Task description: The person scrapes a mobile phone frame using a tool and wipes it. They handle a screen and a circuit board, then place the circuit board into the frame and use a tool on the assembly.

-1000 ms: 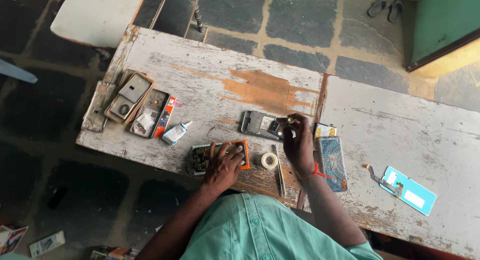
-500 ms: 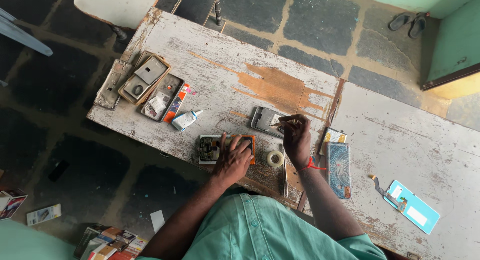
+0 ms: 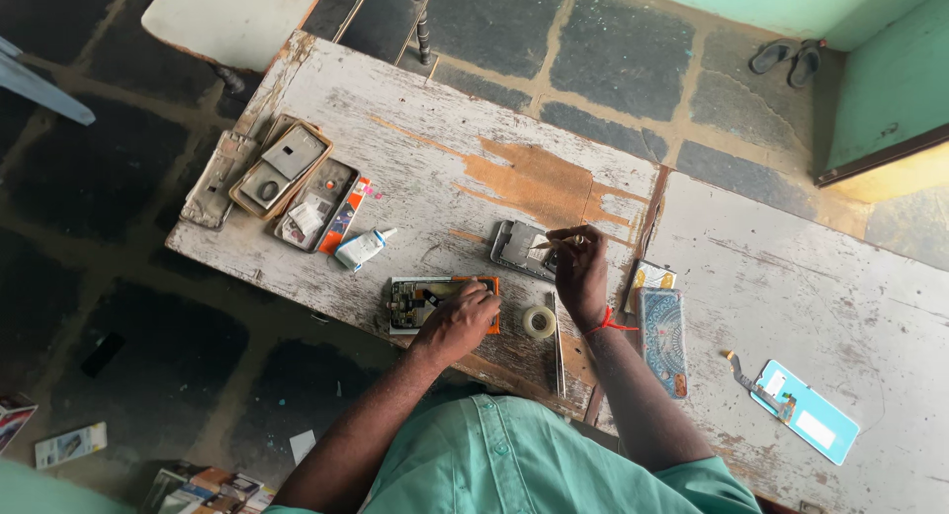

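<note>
I see a worn, white-painted wooden table (image 3: 435, 148) with bare orange patches. On it lie an opened phone with exposed circuitry (image 3: 425, 301), a grey phone back shell (image 3: 519, 247), a small tape roll (image 3: 539, 322), a white glue tube (image 3: 361, 247) and a patterned blue phone case (image 3: 662, 341).

An opened phone (image 3: 425, 301) with bare circuitry and an orange edge lies flat near the bench's front edge; a grey phone part (image 3: 519, 248) lies just beyond.
</note>
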